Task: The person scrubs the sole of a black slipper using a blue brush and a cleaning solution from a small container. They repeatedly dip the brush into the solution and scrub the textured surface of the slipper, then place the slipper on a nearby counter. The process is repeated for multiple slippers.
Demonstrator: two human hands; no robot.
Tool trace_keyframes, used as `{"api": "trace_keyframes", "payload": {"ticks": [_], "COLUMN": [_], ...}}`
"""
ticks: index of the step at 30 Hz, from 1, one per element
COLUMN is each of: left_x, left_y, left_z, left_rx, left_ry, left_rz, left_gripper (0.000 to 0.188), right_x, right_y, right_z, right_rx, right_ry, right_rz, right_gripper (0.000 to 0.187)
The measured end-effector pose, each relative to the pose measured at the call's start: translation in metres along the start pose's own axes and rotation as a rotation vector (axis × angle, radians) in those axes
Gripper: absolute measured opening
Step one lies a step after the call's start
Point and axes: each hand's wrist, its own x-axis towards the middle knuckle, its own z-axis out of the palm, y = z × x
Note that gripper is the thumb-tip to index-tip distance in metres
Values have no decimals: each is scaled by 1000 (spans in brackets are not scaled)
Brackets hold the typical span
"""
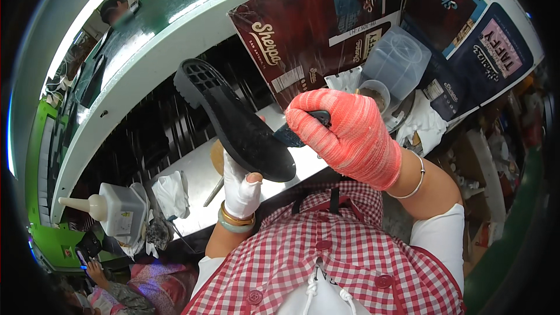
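The black rubber shoe sole with a grid of holes in its heel (245,131) is up in front of the chest, its heel pointing up and left. The left hand in a white glove (240,189) grips it from below near the round toe, with a bare thumb at the near rim. The right hand in a pink knitted glove (350,137) is closed around a dark tool with a short handle (287,136); its working end is by the sole's side, but I can't tell if they touch. The sole could tip or twist if the tool pushes hard, because the hold is at the toe and the long heel end sticks out. The tool could also skid off the smooth toe and hit that thumb. On the right, a clear plastic cup (384,86) and a cloudy plastic box (402,52) sit close past the pink glove, so a wide swing could bump them. The red checked apron (326,227) leaves little room toward the body. The shiny white table (198,166) has a bare patch left of the white glove.
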Motion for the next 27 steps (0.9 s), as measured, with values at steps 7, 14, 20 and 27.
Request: {"api": "trace_keyframes", "payload": {"ticks": [7, 14, 20, 27], "left_x": [6, 7, 7, 9], "left_y": [2, -10, -9, -10], "left_z": [3, -8, -8, -2], "left_rx": [23, -57, -546, -663], "left_ry": [6, -22, -44, -70], "left_rz": [-30, -52, -291, -310], "left_gripper": [101, 94, 84, 83], "right_x": [2, 19, 14, 2], "right_y": [4, 3, 4, 7], "right_z": [-10, -28, -21, -14], "right_rx": [-97, 569, 885, 1084], "right_ry": [-142, -50, 189, 280], "right_rz": [-26, 685, 597, 532], "right_gripper": [17, 26, 25, 31]}}
